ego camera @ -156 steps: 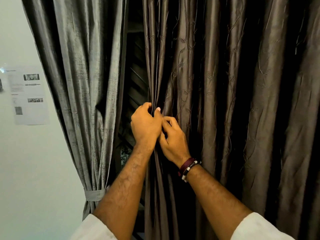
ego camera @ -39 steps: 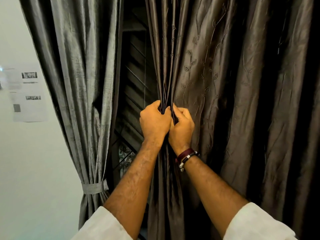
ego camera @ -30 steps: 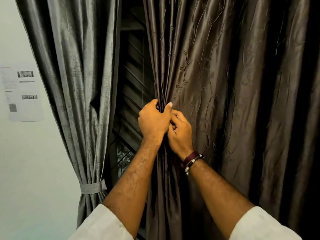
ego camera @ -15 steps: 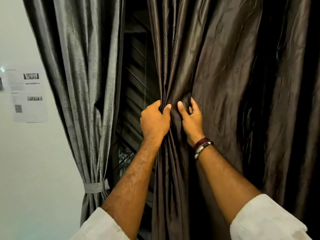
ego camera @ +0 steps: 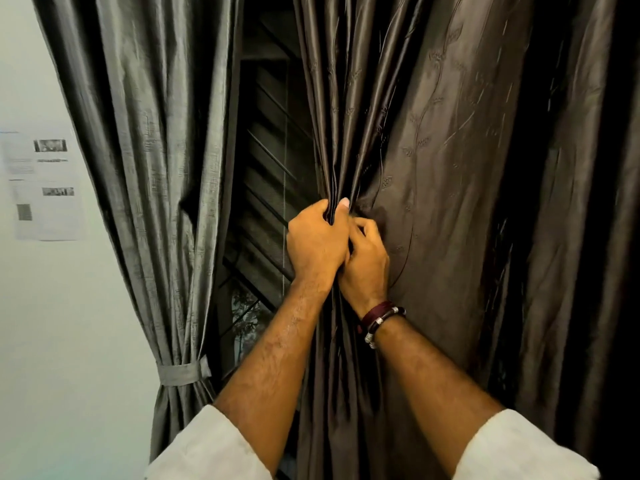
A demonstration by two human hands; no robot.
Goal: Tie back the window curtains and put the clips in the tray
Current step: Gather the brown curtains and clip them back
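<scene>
Just right of the tied-back grey curtain (ego camera: 145,188), the dark curtain's (ego camera: 433,202) leading folds are gripped bunched in the left hand (ego camera: 317,245), the right hand (ego camera: 367,268) curled on them just beside; gathering is judged under way, a tie needed next, no clip or tray seen.

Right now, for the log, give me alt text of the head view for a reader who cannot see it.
Both hands bunch the inner edge of a dark brown curtain: the left hand grips the gathered folds, the right hand pressed beside it. To the left, a grey curtain hangs tied back with a fabric band, a dark window showing between them.
</scene>
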